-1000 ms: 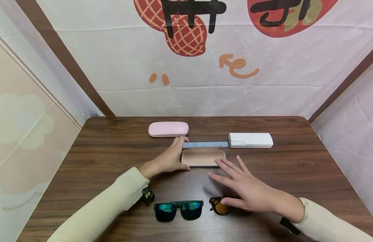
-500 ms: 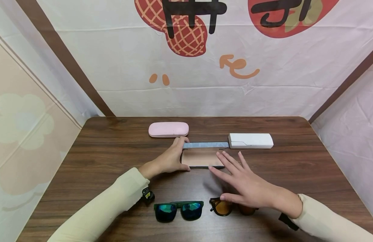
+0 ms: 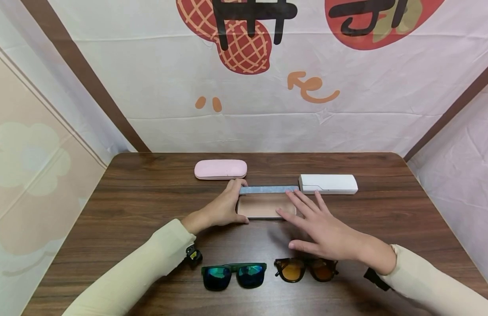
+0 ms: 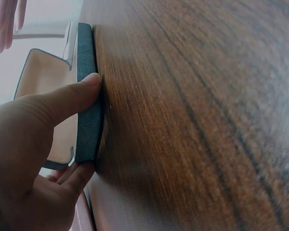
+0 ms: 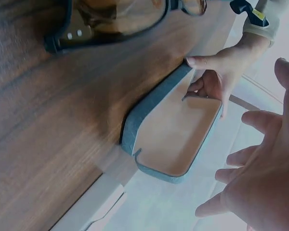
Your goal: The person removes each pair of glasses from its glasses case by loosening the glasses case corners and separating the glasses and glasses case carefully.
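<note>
— Where the wooden table (image 3: 129,206) fills the lower half of the head view, what takes up the most room on it?

— The two arms in cream sleeves, reaching in from the near edge. Between them, at the middle of the table, lies the open grey glasses case (image 3: 266,202), its tan-lined tray facing up and its lid folded back on the far side.

— And the hands?

— The left hand (image 3: 222,207) grasps the case's left end, thumb on the near edge and fingers curled round the far one; the left wrist view shows the thumb (image 4: 67,101) pressed flat on the grey rim. The right hand (image 3: 323,230) is released, its fingers spread and straight, hovering over the case's right end. I cannot tell whether the fingertips touch it; in the right wrist view they look apart from it.

— Other cases?

— A white case (image 3: 328,183) sits just beyond the grey one's right end, closed. A pink case (image 3: 220,169) lies closed farther back on the left.

— And smaller things?

— Near the front edge, green-lensed sunglasses (image 3: 233,274) lie beside amber-lensed brown glasses (image 3: 305,269), which are just under the right wrist. A small black clip (image 3: 193,254) hangs at the left cuff.
</note>
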`<state>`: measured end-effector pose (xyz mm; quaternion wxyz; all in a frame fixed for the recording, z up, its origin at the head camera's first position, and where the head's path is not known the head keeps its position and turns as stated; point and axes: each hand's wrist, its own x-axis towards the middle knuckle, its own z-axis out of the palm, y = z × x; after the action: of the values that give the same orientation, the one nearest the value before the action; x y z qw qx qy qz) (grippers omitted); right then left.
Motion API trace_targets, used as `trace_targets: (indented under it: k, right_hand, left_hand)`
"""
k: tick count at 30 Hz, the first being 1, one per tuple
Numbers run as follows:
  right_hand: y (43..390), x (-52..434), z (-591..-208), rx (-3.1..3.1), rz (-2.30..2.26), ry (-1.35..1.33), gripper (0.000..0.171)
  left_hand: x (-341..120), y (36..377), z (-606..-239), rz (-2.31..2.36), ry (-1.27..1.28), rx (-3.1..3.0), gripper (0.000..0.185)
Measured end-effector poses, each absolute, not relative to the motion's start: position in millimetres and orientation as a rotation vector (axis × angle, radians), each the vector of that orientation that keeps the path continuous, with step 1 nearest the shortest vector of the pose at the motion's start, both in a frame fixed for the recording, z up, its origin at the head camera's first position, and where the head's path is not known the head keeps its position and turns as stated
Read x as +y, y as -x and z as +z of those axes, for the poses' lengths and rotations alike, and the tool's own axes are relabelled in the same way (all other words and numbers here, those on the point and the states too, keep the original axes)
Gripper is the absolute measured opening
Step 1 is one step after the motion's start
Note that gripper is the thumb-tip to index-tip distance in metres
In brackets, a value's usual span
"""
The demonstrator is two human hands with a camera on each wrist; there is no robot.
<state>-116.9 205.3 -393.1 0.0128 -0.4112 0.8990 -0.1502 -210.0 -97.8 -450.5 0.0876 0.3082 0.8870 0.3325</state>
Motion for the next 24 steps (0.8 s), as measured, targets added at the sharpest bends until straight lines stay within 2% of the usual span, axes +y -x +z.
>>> trace_targets:
  k: [13, 24]
  right_hand:
    - [134.4, 205.2, -384.8, 2.791, -0.514, 1.175, 0.076]
    - [150.5, 207.4, -389.7, 2.804, -0.572, 1.127, 0.071]
  left_hand:
    - [-98.4, 210.0, -450.8, 0.993, -0.920, 2.635, 0.089]
    - [-98.6, 209.8, -450.0, 0.995, -0.919, 2.630, 0.089]
